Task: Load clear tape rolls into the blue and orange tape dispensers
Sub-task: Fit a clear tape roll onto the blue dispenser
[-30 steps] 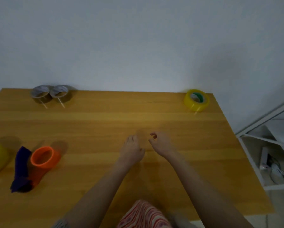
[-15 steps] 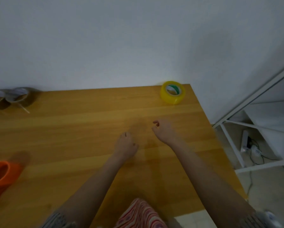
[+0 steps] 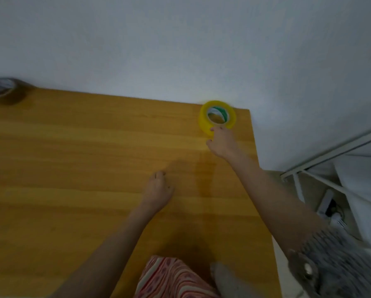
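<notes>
just yellowish tape roll [image 3: 203,121], green-printed core

Wooden table [image 3: 72,168] against a white wall [image 3: 180,44]; white metal rack [image 3: 331,151] beside the table's right edge, power strip [image 3: 326,203] beneath.

Wooden surface [image 3: 94,190], honey-toned with lengthwise grain, sitting flush against a plain white wall [image 3: 180,50]. White metal rack [image 3: 322,160] standing just beside its right edge. Dim, even light falling throughout; no window showing.
</notes>
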Demonstrator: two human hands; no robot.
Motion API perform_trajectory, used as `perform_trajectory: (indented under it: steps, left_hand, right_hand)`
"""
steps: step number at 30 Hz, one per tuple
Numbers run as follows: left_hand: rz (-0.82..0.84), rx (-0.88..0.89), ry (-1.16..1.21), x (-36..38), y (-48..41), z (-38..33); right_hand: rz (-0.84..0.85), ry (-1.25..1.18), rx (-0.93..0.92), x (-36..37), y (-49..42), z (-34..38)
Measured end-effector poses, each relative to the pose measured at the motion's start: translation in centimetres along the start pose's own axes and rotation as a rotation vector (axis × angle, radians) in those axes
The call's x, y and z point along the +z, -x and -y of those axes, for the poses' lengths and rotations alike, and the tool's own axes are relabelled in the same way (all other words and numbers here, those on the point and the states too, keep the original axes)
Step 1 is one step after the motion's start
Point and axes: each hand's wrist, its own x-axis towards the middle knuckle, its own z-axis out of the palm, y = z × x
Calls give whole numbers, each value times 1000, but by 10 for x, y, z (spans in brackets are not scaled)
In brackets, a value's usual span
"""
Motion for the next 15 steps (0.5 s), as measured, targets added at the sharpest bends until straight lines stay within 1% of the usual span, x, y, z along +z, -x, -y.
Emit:
perform_trajectory:
  steps: [4,9,13,15]
  left_hand:
    - [-52,-44,35,-5,5,3]
    - [-117,-119,52,-19,7,21]
    - [-113,-162,80,-19,15,23]
    - [-114,-166,114,-17,16,21]
  right_hand:
    - [-23,97,3,1,-32,-13]
    - [53,172,42,13,-54,-17]
    - [-27,247,22,20,-54,-15]
    - [-18,224,-5,27,-45,-10]
